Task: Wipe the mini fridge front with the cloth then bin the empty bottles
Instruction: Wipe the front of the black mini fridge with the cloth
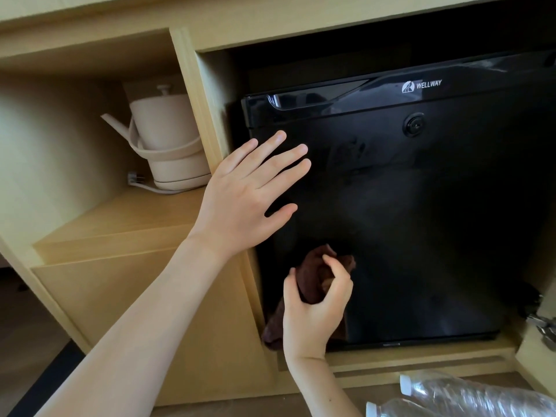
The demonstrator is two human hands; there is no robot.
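A black glossy mini fridge (421, 221) sits in a wooden cabinet bay, door closed, with a WELLWAY logo and a round lock near the top. My left hand (243, 194) lies flat with spread fingers against the door's upper left part. My right hand (316, 308) grips a bunched dark brown cloth (313, 281) and holds it against the door's lower left corner. Two clear empty plastic bottles (469, 395) with white caps lie at the bottom right, in front of the cabinet.
A beige kettle (168, 136) with its cord and plug stands on a shelf in the open compartment to the left. A wooden divider (198, 106) separates that shelf from the fridge bay. A metal hinge (541, 323) shows at the right edge.
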